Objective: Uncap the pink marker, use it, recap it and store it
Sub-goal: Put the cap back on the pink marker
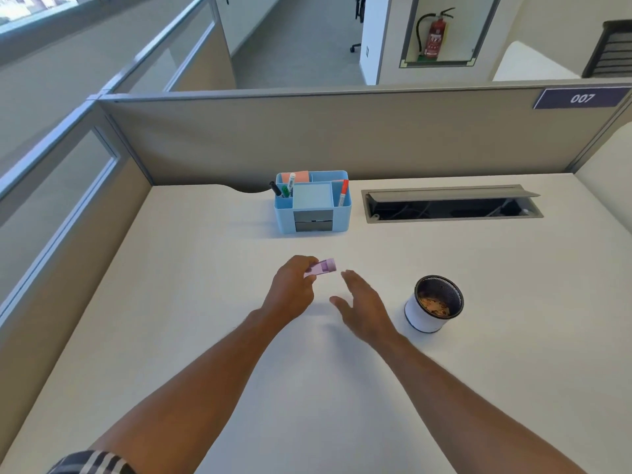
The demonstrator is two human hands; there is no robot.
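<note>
my left hand [290, 289] is wrapped round the pink marker [323, 268], fingers curled over the barrel so that only one blunt end pokes out toward my other hand. i take that end for the cap, though it is too blurred to be sure. i hold it low over the white desk [205, 319], level, so the free end is easy to reach. my right hand [362, 306] hangs just beside it with the fingers spread and nothing in them, palm turned inward, apart from the marker, ready, i think, to pinch the cap and pull. the uncapping looks not yet done. further right a mesh pen cup [436, 304] stands clear of my wrist. at the back edge the blue desk organiser [313, 203] holds other markers upright, likely where this one goes afterwards.
</note>
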